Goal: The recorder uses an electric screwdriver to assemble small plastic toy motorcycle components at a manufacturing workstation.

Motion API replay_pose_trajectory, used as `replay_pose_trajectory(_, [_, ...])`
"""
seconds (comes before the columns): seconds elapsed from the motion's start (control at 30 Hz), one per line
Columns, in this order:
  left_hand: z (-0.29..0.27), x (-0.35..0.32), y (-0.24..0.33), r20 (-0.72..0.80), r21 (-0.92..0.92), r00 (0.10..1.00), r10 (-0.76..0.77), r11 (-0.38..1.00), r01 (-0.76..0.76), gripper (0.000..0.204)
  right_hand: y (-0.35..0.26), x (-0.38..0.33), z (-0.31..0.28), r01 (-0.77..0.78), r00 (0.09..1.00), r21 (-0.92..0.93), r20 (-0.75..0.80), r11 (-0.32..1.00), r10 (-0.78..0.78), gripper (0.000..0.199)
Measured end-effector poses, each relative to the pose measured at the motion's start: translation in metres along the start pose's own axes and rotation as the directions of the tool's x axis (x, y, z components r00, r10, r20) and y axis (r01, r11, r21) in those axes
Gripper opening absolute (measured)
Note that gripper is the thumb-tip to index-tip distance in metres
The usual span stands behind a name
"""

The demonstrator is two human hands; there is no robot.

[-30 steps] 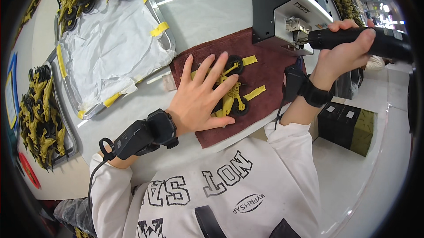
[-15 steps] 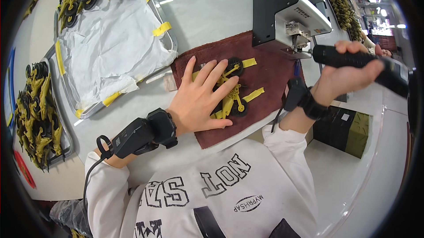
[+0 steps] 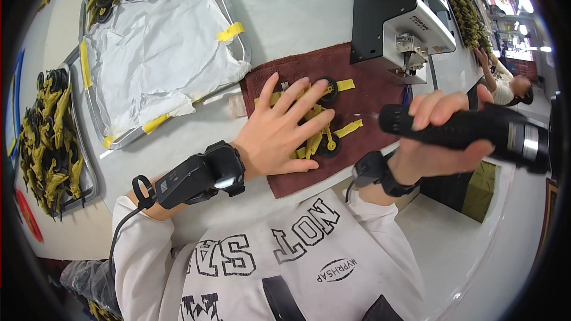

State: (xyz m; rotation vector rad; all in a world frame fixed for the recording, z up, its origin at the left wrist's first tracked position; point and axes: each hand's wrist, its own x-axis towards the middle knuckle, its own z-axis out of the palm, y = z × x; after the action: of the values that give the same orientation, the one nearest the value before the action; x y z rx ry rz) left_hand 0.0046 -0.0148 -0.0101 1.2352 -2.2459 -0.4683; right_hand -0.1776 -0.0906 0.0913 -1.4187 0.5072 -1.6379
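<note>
My left hand (image 3: 276,127) lies with spread fingers over a yellow wheeled toy part (image 3: 321,133), pressing it against a dark red cloth (image 3: 363,101). Two black wheels and strips of yellow tape show at the part's right side; the rest is under my palm and fingers. My right hand (image 3: 434,136) is wrapped round a black electric screwdriver (image 3: 505,133). The screwdriver lies nearly level, its thin bit pointing left toward the toy part and not touching it.
Beyond the cloth stands a black and white screw feeder (image 3: 389,29). A paper-lined tray (image 3: 160,53) and a second tray heaped with yellow wheeled parts (image 3: 50,142) are at left. A dark box (image 3: 476,193) sits below right. Another person (image 3: 505,80) is at far right.
My right hand has brought the screwdriver down and left, from beside the screw feeder toward the toy part. My left hand stays spread on the part. The view has shifted slightly.
</note>
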Motion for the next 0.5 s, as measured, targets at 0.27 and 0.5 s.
replay_pose_trajectory(0.27, [0.003, -0.005, -0.001, 0.000, -0.031, 1.000, 0.020, 0.999, -0.020, 0.058, 0.021, -0.023, 0.024, 0.028, 0.972, 0.142, 0.227, 0.989, -0.060, 0.095])
replay_pose_trajectory(0.5, [0.002, -0.005, -0.002, -0.031, -0.095, 1.000, -0.003, 0.995, 0.000, 0.063, 0.032, -0.022, 0.038, 0.004, 0.969, 0.068, 0.247, 0.998, -0.021, 0.087])
